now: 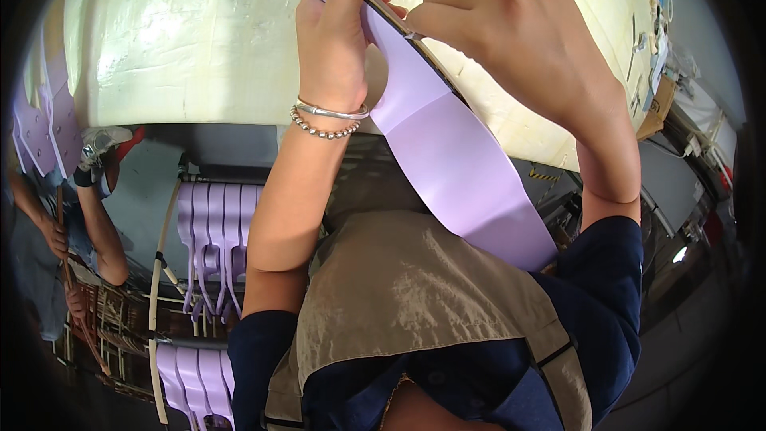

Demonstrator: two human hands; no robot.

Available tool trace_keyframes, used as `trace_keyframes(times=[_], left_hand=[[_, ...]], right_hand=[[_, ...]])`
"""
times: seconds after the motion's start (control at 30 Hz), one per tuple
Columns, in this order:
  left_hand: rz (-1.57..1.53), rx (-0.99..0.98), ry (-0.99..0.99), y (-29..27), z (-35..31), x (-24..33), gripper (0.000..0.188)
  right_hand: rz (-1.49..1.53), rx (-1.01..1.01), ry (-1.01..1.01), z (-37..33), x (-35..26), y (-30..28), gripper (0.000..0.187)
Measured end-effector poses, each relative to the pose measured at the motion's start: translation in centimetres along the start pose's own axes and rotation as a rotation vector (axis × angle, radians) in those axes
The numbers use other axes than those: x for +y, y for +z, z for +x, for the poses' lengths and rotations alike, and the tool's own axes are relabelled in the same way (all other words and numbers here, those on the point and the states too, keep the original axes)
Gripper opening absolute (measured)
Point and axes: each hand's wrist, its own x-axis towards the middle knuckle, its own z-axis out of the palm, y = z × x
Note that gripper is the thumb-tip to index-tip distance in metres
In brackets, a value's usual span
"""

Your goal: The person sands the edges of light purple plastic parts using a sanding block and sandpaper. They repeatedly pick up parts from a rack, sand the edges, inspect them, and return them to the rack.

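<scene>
A long, curved lilac panel (471, 168) with a cut-out slants from the top of the view down to my chest. My left hand (333, 44) is wrapped round it beside the cut-out, thumb up along its face. A dark strip (439, 66) runs along the panel's right edge. At that edge my right hand (519, 32) is closed in a pinch, knuckles up. A small greyish tip shows at its fingertips, touching the edge; what it belongs to is hidden in the fingers. Two silvery bracelets (331, 116) circle my left wrist.
A table with a pale, shiny cover (183, 48) lies beneath my hands. Similar lilac pieces hang on a rack (211, 223) at lower left, with more (191, 383) below. At far left another person's hands (56, 235) hold a rod. Tools and scraps (658, 56) lie along the right side.
</scene>
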Motion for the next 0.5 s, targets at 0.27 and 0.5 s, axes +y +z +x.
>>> trace_keyframes(times=[0.27, 0.5], left_hand=[[-0.001, 0.015, 0.008, 0.0, 0.0, 0.0, 0.019], [0.012, 0.062, 0.020, -0.1, 0.4, -0.4, 0.020]], right_hand=[[-0.027, -0.126, 0.028, 0.3, -0.3, -0.7, 0.007], [-0.043, -0.089, 0.042, 0.9, -0.1, -0.5, 0.006]])
